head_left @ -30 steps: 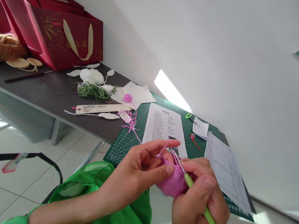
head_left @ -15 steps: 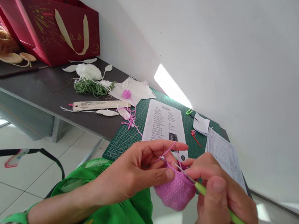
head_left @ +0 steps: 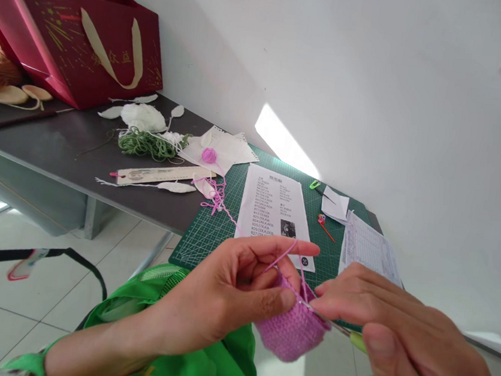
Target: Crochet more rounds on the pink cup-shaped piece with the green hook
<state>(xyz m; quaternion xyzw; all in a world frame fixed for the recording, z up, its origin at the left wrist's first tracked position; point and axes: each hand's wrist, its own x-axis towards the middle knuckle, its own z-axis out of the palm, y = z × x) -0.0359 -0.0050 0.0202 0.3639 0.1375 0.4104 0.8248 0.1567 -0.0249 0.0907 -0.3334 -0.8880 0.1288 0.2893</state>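
A pink crochet piece (head_left: 290, 334), rounded like a small cup, hangs from my left hand (head_left: 239, 289), whose thumb and fingers pinch its upper edge. Pink yarn (head_left: 286, 254) loops over the stretched-out left index finger and runs down to the stitches. My right hand (head_left: 392, 331) grips a crochet hook (head_left: 356, 340) with a light green handle. The metal tip of the hook meets the edge of the piece by my left thumb. Part of the handle is hidden behind the right fingers and thumb.
A printed pattern sheet (head_left: 271, 202) lies on a green cutting mat (head_left: 209, 231). Leftward are a small pink yarn ball (head_left: 209, 155), green yarn (head_left: 153, 145), white yarn (head_left: 143, 117) and a wooden ruler (head_left: 165, 175). Red paper bags (head_left: 108, 45) stand against the wall; papers (head_left: 373, 247) lie at right.
My right hand and the hook have shifted to the right and slightly down, with the hook tip lower at the stitches. The left hand keeps its pinch; the crochet piece tilts slightly.
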